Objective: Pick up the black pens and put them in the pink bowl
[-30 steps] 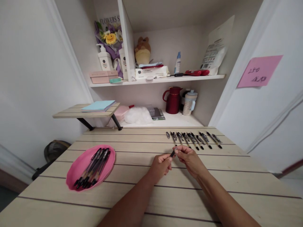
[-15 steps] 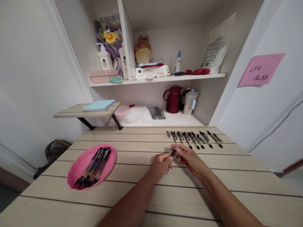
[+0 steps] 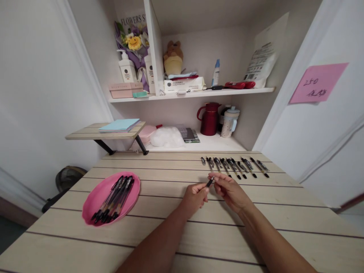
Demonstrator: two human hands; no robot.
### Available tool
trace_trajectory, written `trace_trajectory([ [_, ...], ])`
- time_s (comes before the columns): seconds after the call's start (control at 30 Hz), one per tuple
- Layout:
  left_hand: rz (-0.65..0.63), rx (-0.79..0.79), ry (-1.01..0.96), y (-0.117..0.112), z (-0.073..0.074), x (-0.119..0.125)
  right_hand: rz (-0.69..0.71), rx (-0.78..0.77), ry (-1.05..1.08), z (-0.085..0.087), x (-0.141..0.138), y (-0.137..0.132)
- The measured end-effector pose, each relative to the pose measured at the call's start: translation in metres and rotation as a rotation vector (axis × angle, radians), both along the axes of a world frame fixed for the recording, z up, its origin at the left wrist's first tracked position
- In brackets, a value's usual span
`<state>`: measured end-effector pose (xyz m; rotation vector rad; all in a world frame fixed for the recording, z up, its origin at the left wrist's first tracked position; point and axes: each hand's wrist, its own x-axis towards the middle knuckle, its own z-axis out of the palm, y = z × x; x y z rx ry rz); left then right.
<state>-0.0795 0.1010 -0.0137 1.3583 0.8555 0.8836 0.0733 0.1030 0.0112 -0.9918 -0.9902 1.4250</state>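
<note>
Both my hands meet over the middle of the wooden table [image 3: 199, 242]. My left hand [image 3: 195, 198] is closed around one end of a black pen [image 3: 209, 182], and my right hand [image 3: 229, 190] pinches the pen's other end between thumb and fingers. Just behind my hands, a row of several black pens and caps [image 3: 234, 167] lies side by side on the table. At the left, a pink oval plate [image 3: 93, 199] holds several more black pens [image 3: 115, 198].
A small raised shelf with a blue notebook [image 3: 119, 125] stands at the table's back left. The alcove behind holds a red jug [image 3: 209, 119], a cup, a plastic bag and bottles. A pink note [image 3: 317, 83] sticks to the right wall.
My hands stay together on the pen, almost unmoved; the camera has shifted slightly, so everything sits a little further right in view.
</note>
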Motion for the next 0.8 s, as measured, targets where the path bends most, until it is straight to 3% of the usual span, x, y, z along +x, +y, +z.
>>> trace_trajectory([
  [0.17, 0.004, -0.002, 0.023, 0.0003, -0.0003, -0.0001, -0.083, 0.013, -0.060, -0.0024, -0.0004, 0.0016],
  [0.37, 0.002, -0.003, 0.022, -0.0002, 0.0010, -0.0001, 0.000, 0.014, -0.010, -0.0011, -0.0010, 0.0002],
  [0.5, 0.001, -0.002, 0.023, 0.0000, 0.0001, 0.0002, -0.051, 0.019, -0.052, -0.0039, -0.0007, 0.0014],
  [0.67, -0.002, 0.001, 0.012, 0.0008, -0.0007, -0.0002, 0.001, 0.008, -0.005, -0.0024, -0.0013, -0.0001],
  [0.8, -0.012, 0.003, 0.023, 0.0014, -0.0025, -0.0006, -0.072, 0.018, -0.041, -0.0036, -0.0021, 0.0004],
])
